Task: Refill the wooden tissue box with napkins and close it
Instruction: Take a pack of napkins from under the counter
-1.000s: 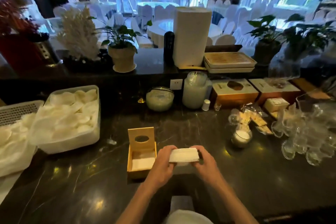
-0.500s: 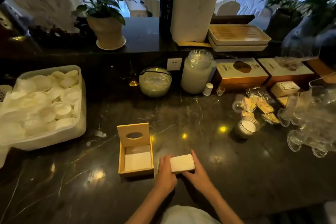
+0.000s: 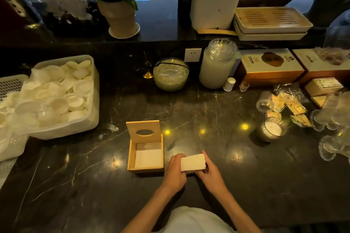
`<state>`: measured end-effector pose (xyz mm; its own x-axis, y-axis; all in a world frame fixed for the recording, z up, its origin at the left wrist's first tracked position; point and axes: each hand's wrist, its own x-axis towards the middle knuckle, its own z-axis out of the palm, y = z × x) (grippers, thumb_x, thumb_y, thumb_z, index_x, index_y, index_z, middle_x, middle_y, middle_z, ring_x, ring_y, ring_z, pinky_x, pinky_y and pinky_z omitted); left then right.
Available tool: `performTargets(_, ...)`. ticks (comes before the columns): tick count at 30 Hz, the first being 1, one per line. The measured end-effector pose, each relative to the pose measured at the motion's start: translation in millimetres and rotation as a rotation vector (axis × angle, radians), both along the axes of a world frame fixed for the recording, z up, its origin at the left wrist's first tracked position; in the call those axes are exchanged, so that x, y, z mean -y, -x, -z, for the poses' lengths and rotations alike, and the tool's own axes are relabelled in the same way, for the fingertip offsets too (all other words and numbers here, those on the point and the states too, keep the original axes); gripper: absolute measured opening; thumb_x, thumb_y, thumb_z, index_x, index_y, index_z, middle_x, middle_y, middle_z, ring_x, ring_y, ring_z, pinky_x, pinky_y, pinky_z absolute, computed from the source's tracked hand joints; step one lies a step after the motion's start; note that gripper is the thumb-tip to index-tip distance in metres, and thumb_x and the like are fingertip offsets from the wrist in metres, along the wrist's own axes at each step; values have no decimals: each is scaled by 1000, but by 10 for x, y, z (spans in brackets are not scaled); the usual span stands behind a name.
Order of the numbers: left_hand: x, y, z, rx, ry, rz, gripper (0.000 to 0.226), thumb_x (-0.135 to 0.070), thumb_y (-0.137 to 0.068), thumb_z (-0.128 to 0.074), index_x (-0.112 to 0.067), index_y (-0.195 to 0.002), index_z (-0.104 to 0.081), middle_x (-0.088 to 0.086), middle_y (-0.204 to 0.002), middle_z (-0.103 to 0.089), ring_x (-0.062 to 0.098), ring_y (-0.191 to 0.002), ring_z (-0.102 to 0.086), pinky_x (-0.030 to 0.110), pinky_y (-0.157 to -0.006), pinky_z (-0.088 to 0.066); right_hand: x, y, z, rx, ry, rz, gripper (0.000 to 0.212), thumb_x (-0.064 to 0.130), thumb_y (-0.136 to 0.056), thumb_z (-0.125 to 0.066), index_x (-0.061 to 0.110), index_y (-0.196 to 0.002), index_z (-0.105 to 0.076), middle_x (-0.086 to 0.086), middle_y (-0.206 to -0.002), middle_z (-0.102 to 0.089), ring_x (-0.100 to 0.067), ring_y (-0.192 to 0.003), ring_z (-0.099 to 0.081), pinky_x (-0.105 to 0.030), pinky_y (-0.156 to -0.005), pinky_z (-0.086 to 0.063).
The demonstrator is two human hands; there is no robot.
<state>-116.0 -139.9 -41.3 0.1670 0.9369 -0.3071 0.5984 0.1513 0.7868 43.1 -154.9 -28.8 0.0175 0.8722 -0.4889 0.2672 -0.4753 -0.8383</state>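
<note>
A small wooden tissue box (image 3: 131, 159) stands on the dark marble counter with its lid (image 3: 143, 131) tipped up at the back, showing an oval slot. A few white napkins lie flat inside it. Just right of the box, a thick stack of white napkins (image 3: 193, 162) is held on edge between both hands. My left hand (image 3: 175, 171) grips its left end and my right hand (image 3: 210, 173) grips its right end. The stack touches or hovers just above the counter; which one is unclear.
A white tub of round white pieces (image 3: 56, 98) sits at the left. Behind are a glass bowl (image 3: 171, 74), a tall jar (image 3: 217, 64) and boxes (image 3: 269, 67). Glass cups (image 3: 333, 119), packets and a candle jar (image 3: 271, 129) crowd the right.
The napkin stack has come down from chest height to the counter beside the box. The camera has tilted downward and moved closer.
</note>
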Motion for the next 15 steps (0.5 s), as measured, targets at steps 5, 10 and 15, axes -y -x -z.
performTargets(5, 55, 3, -28, -40, -4, 10, 59, -3, -89, -60, -26, -139, -38, -2, -135, -40, 9, -126, -41, 19, -106, -39, 16, 32, 58, 11, -18, -13, 83, 4, -89, -67, 19, -155, -19, -2, -139, -55, -12, -129, -50, -24, -103, -41)
performTargets(10, 60, -7, -56, -61, -9, 27, 53, -2, -89, -61, -22, -135, -41, 0, -135, -41, 10, -128, -41, 11, -98, -37, 14, -14, 59, -21, -11, -17, 73, 3, -89, -67, 19, -151, -32, 2, -136, -57, -8, -127, -50, -12, -91, -45)
performTargets(15, 42, 84, -362, 137, 144, 13, 43, -21, -91, -67, -25, -124, -39, -2, -125, -50, 13, -120, -52, 19, -85, -53, 44, -207, -210, -51, -43, -78, 45, 15, -91, -66, 26, -132, -52, 11, -123, -62, -8, -118, -58, -19, -88, -53)
